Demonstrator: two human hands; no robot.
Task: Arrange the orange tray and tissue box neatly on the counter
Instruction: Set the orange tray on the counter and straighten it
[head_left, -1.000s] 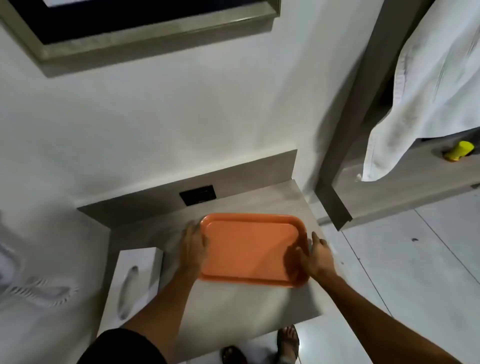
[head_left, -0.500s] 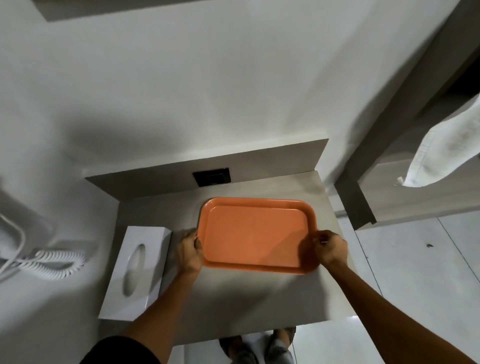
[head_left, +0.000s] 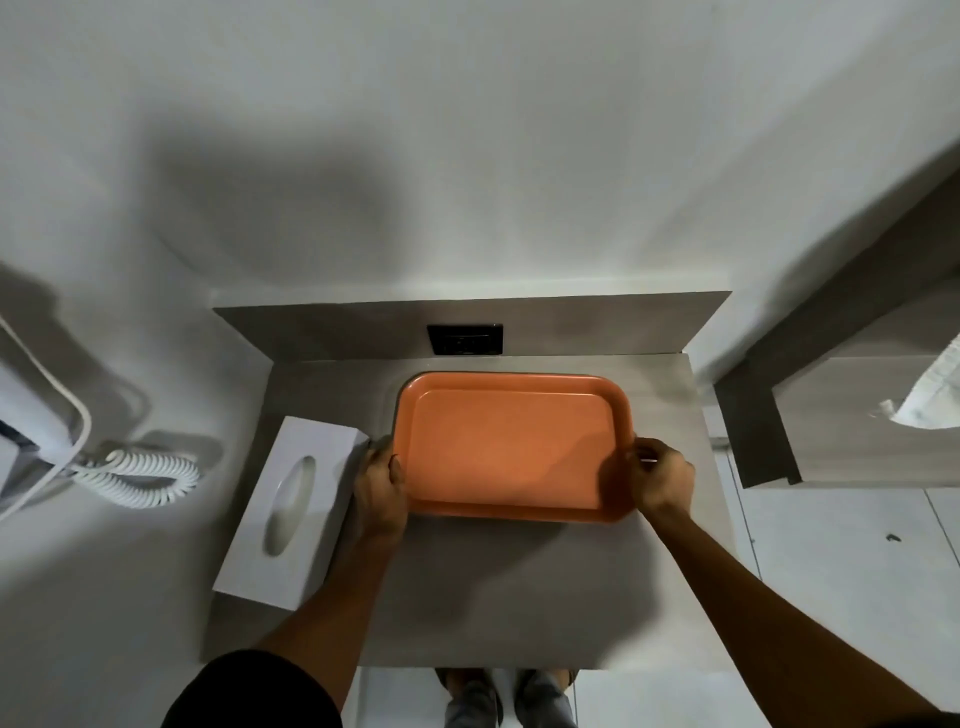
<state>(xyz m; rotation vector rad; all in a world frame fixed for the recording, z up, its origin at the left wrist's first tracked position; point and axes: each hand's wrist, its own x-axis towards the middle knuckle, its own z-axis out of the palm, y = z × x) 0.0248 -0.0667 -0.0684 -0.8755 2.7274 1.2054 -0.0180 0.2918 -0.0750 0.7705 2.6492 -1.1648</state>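
An empty orange tray (head_left: 511, 447) lies flat on the grey counter (head_left: 498, 587), close to the back panel. My left hand (head_left: 379, 491) grips its left rim, thumb over the edge. My right hand (head_left: 660, 475) grips the right rim near the front corner. A white tissue box (head_left: 293, 506) with an oval opening rests at the counter's left side, angled, its far corner almost touching my left hand.
A black wall socket (head_left: 465, 339) sits in the back panel behind the tray. A white coiled cord (head_left: 135, 475) hangs on the left wall. A wooden shelf unit (head_left: 831, 415) with a white towel (head_left: 930, 400) stands to the right. My feet show below the counter's front edge.
The view has tilted down and squared to the counter. The tray has shifted slightly toward the back panel and sits straighter; both hands have stayed on its rims.
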